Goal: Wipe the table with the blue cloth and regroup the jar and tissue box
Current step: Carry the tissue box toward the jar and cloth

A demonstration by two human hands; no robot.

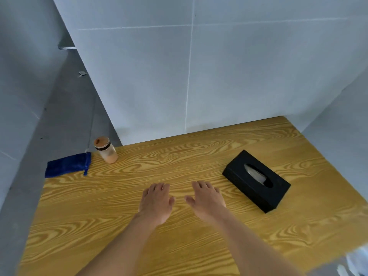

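Observation:
A folded blue cloth point(67, 165) lies at the far left corner of the wooden table point(179, 236), partly over its edge. Just right of the cloth stands a clear jar point(106, 150) with a brown lid and orange contents. A black tissue box point(256, 180) sits at an angle on the right side, a white tissue showing in its slot. My left hand point(156, 202) and my right hand point(207, 200) rest palm down side by side in the middle of the table, fingers spread, holding nothing. The right hand is a short way left of the tissue box.
Grey tiled walls meet the table at the back and on the right. Grey floor drops away past the left edge. Something white and blurred shows at the bottom right corner point(356, 261).

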